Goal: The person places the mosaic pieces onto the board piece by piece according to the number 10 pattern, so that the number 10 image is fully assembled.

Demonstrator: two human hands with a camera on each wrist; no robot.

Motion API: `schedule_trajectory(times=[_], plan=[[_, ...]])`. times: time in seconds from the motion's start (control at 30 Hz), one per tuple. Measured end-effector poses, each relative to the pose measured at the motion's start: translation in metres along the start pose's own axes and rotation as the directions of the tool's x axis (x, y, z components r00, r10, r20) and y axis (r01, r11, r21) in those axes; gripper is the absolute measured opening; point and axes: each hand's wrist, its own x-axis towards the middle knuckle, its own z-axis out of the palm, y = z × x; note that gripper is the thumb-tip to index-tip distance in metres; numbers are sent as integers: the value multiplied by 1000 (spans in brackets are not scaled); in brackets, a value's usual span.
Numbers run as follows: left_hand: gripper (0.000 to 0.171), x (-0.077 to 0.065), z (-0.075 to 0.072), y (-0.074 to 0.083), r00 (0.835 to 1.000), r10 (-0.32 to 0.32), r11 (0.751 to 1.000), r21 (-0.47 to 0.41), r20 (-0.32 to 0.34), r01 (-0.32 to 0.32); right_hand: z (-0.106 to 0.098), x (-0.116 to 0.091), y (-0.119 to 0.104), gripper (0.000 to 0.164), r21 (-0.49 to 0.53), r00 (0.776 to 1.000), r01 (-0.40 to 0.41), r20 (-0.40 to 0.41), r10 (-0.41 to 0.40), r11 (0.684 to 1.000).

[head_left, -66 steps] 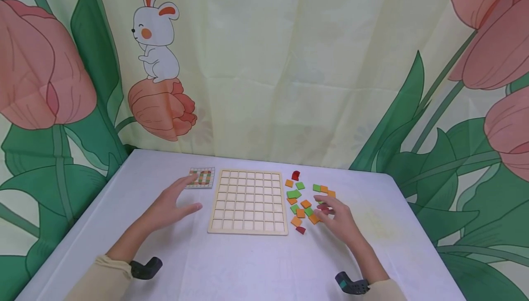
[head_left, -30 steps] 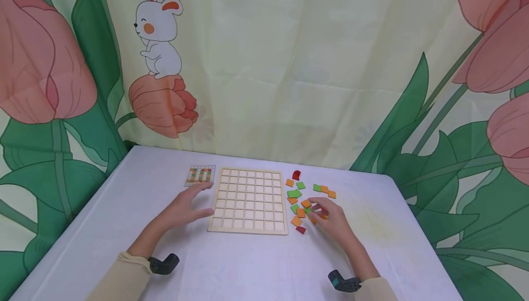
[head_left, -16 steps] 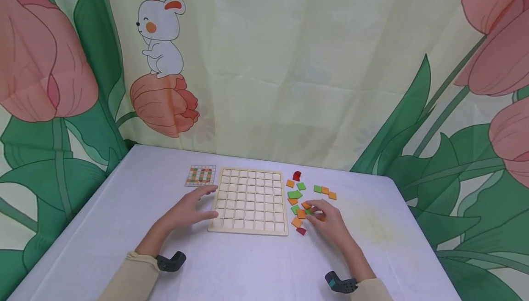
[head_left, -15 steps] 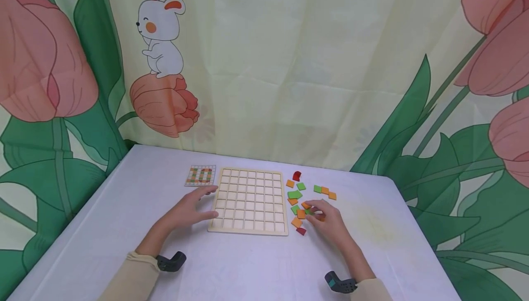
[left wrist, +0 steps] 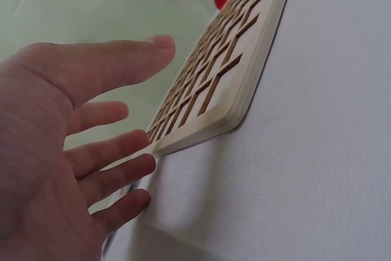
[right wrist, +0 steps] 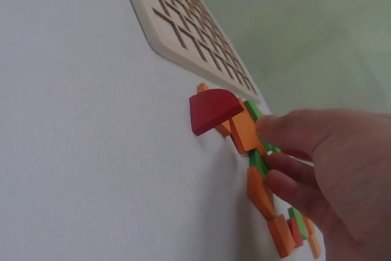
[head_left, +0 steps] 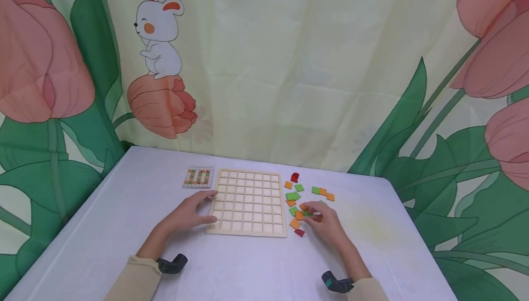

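My left hand (head_left: 186, 211) is at the left edge of a wooden grid board (head_left: 248, 233), thumb and fingers spread apart, fingertips right at the rim. In the left wrist view the hand (left wrist: 73, 132) holds nothing. Over a scatter of small coloured tiles, my right hand (head_left: 328, 223) reaches down with bent fingers, thumb and fingertips apart. Close to them lie an orange tile (head_left: 299, 215) and a green tile (head_left: 293, 211). A rounded red tile (right wrist: 214, 110) sits just before the thumb in the right wrist view. Some tiles are hidden under this hand.
A small card (head_left: 198, 178) with a coloured grid pattern lies behind the left hand. Dark red tiles (head_left: 295, 177) lie at the back of the scatter, and a short row with an orange tile (head_left: 330, 197) lies farther right. A printed curtain (head_left: 281, 71) hangs behind the table.
My left hand has moved right, from over the pattern card to the board's left edge. The right hand has shifted a little left and lower among the tiles.
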Motion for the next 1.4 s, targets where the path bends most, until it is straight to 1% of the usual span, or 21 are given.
schedule_trajectory(times=[0.07, 0.23, 0.47, 0.7, 0.73, 0.93, 1.17, 1.4], plan=[[75, -1, 1, -2, 1000, 0, 1000, 0, -3, 0, 2, 1, 0, 40, 5, 1000, 2, 8, -2, 1000], [75, -1, 1, -5, 1000, -6, 1000, 10, -3, 6, 5, 3, 0, 40, -21, 1000, -8, 7, 8, 1000], [70, 2, 1, -6, 1000, 11, 999, 43, 9, -11, 5, 6, 0, 39, -35, 1000, -14, 10, 15, 999], [70, 6, -3, -6, 999, -36, 998, 46, -2, 36, 5, 11, 0, 36, -84, 1000, 10, 21, -8, 996], [70, 6, -4, -6, 999, -34, 998, 47, 1, 34, 5, 11, 0, 35, -94, 1000, 15, 22, -13, 995], [69, 8, 0, -6, 999, -51, 997, 57, 6, 50, 7, 10, 5, 35, -108, 999, 20, 40, -15, 994], [65, 9, 4, -6, 995, -101, 992, 70, -12, 102, 9, 8, 5, 33, -101, 999, 8, 47, -3, 995], [62, 8, 5, -5, 993, -119, 991, 64, -25, 121, 10, 8, 4, 29, -156, 997, 63, 53, -56, 986]])
